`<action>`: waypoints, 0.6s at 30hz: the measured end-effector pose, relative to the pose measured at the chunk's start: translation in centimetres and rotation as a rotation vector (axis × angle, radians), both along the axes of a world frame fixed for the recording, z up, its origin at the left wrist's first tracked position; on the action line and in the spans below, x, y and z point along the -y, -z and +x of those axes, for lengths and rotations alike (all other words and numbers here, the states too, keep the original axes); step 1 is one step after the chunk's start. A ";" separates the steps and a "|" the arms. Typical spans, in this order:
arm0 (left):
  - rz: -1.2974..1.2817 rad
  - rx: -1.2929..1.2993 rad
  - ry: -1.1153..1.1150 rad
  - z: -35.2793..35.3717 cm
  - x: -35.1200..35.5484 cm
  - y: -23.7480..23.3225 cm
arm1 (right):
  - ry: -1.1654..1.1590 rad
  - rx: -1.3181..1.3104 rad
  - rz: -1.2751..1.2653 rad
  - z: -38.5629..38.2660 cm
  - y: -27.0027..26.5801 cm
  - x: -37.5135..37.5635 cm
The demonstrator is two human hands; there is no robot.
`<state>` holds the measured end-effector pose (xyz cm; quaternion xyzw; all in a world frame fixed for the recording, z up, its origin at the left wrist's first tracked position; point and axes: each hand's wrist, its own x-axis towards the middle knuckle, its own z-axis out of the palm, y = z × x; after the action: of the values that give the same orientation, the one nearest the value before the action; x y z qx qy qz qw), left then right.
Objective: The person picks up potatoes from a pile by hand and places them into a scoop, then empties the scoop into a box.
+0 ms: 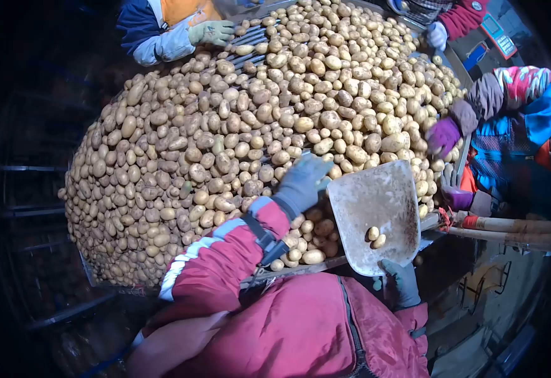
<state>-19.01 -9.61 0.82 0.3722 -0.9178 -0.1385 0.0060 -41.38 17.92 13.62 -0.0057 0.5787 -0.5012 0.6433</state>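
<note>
My left hand [302, 181], in a grey-blue glove, reaches over the heap of potatoes [225, 132], its fingers apart and touching the potatoes near the scoop. I see no potato gripped in it, though its palm side is hidden. My right hand [401, 285], in a dark grey-green glove, is closed on the near edge of a worn, whitish scoop [379, 195]. Two small potatoes [375, 237] lie in the scoop, towards its near end. The scoop is tilted and overlaps the near right part of the heap.
Co-workers' gloved hands are at the heap: a pale glove [211, 33] at the far left, a white glove [437, 36] at the far right, a purple glove [443, 137] at the right. Dark rollers [250, 47] show between potatoes. Pale poles [508, 227] jut out at right.
</note>
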 end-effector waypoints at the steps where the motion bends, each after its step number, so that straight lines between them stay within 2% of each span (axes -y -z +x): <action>1: 0.061 -0.033 -0.036 0.9 0.6 -1.4 | 0.005 0.013 -0.007 -0.1 0.0 -0.2; 3: 0.119 -0.065 -0.071 1.3 2.2 -2.1 | 0.011 0.026 -0.017 -0.4 0.1 -0.2; 10: 0.004 -0.194 -0.159 -1.4 7.9 -1.5 | -0.036 0.030 0.070 -1.2 1.3 -1.7; 13: 0.095 -0.139 -0.334 -3.7 8.0 -0.7 | -0.040 0.021 0.058 -1.2 1.6 -2.1; 14: 0.063 -0.257 -0.305 -3.2 8.1 0.6 | -0.030 0.034 0.028 -1.0 1.5 -2.2; 15: 0.060 -0.256 -0.302 -2.5 8.5 1.8 | -0.027 0.036 0.026 -0.8 1.5 -2.1; 17: 0.123 -0.134 -0.168 -1.1 9.7 2.9 | 0.012 0.005 -0.063 -0.4 1.5 -2.0; 18: 0.285 -0.208 -0.242 -0.7 10.8 3.3 | 0.020 0.006 -0.068 -0.5 1.5 -2.1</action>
<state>-19.73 -20.37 -2.51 0.4606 -0.8319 -0.3028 0.0647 -41.87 19.97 12.15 -0.0204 0.5596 -0.5270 0.6394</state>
